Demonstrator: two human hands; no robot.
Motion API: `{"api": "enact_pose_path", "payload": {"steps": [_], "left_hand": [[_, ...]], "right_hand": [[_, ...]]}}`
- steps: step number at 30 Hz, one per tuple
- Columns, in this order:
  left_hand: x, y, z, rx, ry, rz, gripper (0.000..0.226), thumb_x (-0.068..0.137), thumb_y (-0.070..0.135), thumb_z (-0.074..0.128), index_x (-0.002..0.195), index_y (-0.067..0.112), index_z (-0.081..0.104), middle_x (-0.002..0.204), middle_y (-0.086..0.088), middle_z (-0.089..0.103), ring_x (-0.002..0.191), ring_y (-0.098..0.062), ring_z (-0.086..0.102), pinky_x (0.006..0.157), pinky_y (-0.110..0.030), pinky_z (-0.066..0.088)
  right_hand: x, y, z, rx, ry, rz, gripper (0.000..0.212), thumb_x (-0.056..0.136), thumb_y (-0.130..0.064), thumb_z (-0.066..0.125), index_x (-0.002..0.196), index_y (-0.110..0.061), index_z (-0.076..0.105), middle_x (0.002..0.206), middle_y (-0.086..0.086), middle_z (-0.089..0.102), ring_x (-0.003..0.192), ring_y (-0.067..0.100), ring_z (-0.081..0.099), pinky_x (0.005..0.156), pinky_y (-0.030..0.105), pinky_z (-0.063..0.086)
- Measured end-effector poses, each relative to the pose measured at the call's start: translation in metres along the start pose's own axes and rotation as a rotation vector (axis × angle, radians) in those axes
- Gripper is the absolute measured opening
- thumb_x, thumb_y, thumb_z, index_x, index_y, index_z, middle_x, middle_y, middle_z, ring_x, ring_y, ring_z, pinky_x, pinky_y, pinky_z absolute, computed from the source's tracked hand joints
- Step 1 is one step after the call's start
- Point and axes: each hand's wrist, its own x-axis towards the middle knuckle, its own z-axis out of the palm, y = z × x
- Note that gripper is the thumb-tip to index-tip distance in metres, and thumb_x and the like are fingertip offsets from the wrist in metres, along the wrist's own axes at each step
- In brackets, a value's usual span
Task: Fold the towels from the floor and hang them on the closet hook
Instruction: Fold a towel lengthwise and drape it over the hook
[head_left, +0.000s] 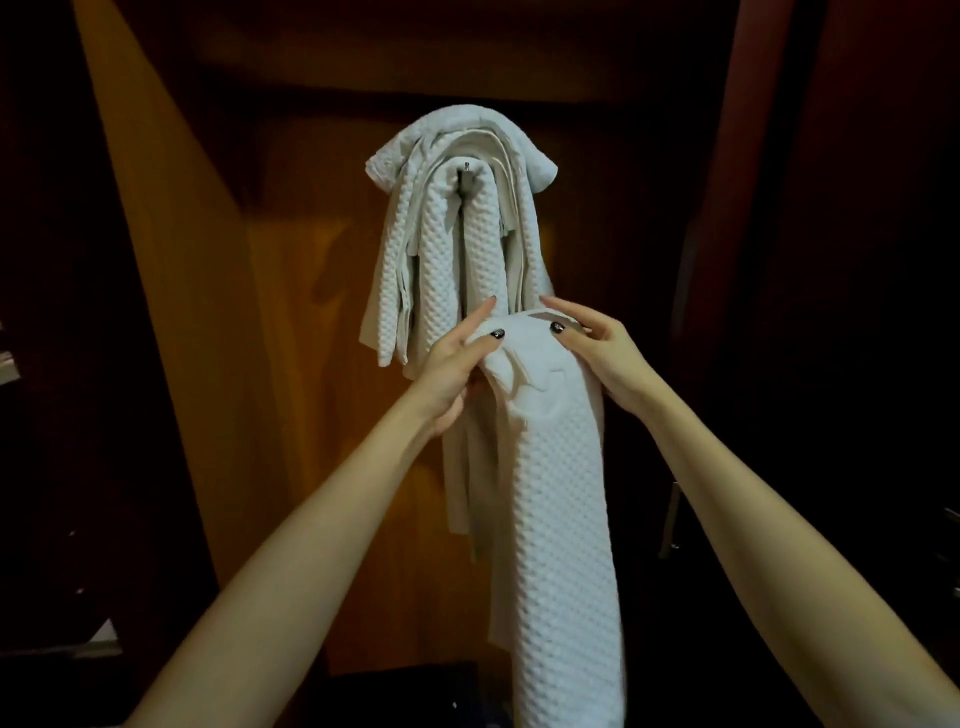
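Several white waffle-weave towels (457, 234) hang folded over a small metal closet hook (466, 176) on the wooden closet panel. Below them I hold another folded white towel (556, 519), draped long and hanging down toward the floor. My left hand (457, 364) pinches its folded top on the left side, thumb on the front. My right hand (597, 348) pinches the same top from the right, thumb on the cloth and fingers behind. The held towel's top sits just under the lower ends of the hung towels.
The orange-brown closet back (291, 415) fills the middle. A dark door edge (727, 208) stands at the right, with a metal handle (670, 519) lower right. Dark shelving lies at the far left. The floor below is in shadow.
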Motion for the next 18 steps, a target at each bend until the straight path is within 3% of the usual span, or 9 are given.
{"api": "enact_pose_path", "payload": {"steps": [2,4,6,8,10,12,14,16,18], "left_hand": [[0.002,0.002,0.002,0.089,0.001,0.082,0.052,0.094,0.008,0.056,0.143,0.019,0.042,0.147,-0.004,0.044,0.128,-0.015,0.049,0.103,-0.029,0.044],[0.006,0.008,0.003,0.255,-0.009,0.186,0.054,0.095,0.009,0.055,0.146,0.015,0.036,0.143,-0.005,0.046,0.121,-0.008,0.052,0.097,-0.021,0.047],[0.012,0.016,0.006,0.350,-0.015,0.231,0.054,0.097,0.010,0.051,0.147,0.013,0.032,0.118,-0.009,0.059,0.096,0.002,0.061,0.081,-0.015,0.051],[0.019,0.025,0.009,0.316,-0.008,0.197,0.052,0.100,0.010,0.046,0.149,0.016,0.030,0.083,-0.010,0.055,0.070,-0.002,0.059,0.065,-0.015,0.052],[0.025,0.033,0.011,0.321,0.004,0.190,0.049,0.101,0.011,0.043,0.148,0.019,0.032,0.070,-0.008,0.047,0.063,-0.005,0.052,0.059,-0.015,0.051],[0.028,0.038,0.011,0.357,0.005,0.229,0.046,0.100,0.009,0.043,0.145,0.019,0.037,0.061,-0.002,0.045,0.052,-0.002,0.046,0.051,-0.013,0.045],[0.029,0.042,0.012,0.363,0.025,0.277,0.041,0.100,0.007,0.043,0.139,0.017,0.043,0.066,-0.002,0.051,0.055,-0.004,0.049,0.052,-0.014,0.046],[0.030,0.045,0.013,0.312,0.045,0.274,0.034,0.100,0.006,0.043,0.132,0.016,0.047,0.087,-0.009,0.060,0.074,-0.012,0.062,0.063,-0.018,0.054],[0.032,0.045,0.011,0.299,0.049,0.277,0.029,0.100,0.006,0.043,0.126,0.018,0.049,0.103,-0.010,0.062,0.090,-0.015,0.067,0.074,-0.024,0.057]], "right_hand": [[0.002,0.001,0.004,-0.102,0.066,-0.037,0.034,0.097,-0.014,0.056,0.130,-0.022,0.061,0.122,-0.009,0.066,0.109,0.004,0.063,0.082,0.013,0.050],[-0.002,0.003,0.009,-0.261,0.178,-0.102,0.034,0.098,-0.022,0.056,0.132,-0.025,0.059,0.128,-0.010,0.058,0.123,0.006,0.053,0.097,0.019,0.045],[-0.014,0.007,0.019,-0.415,0.282,-0.215,0.035,0.096,-0.026,0.059,0.131,-0.026,0.059,0.137,0.002,0.049,0.128,0.008,0.043,0.108,0.031,0.039],[-0.032,0.012,0.038,-0.510,0.283,-0.344,0.043,0.091,-0.032,0.062,0.133,-0.027,0.057,0.140,0.009,0.045,0.131,0.015,0.041,0.108,0.036,0.039],[-0.043,0.016,0.057,-0.633,0.262,-0.404,0.049,0.088,-0.034,0.065,0.136,-0.030,0.054,0.145,0.014,0.041,0.137,0.027,0.038,0.106,0.043,0.040],[-0.040,0.020,0.067,-0.787,0.327,-0.484,0.046,0.086,-0.023,0.071,0.131,-0.025,0.060,0.145,0.022,0.042,0.136,0.037,0.040,0.101,0.050,0.043],[-0.030,0.020,0.073,-0.876,0.409,-0.497,0.046,0.083,-0.020,0.074,0.128,-0.023,0.061,0.141,0.026,0.045,0.129,0.041,0.047,0.095,0.053,0.046],[-0.021,0.019,0.080,-0.881,0.446,-0.403,0.056,0.082,-0.023,0.075,0.130,-0.028,0.047,0.141,0.024,0.043,0.124,0.040,0.050,0.093,0.052,0.048],[-0.013,0.022,0.085,-0.844,0.464,-0.333,0.065,0.079,-0.013,0.071,0.129,-0.032,0.034,0.140,0.021,0.041,0.114,0.041,0.055,0.085,0.052,0.052]]}}
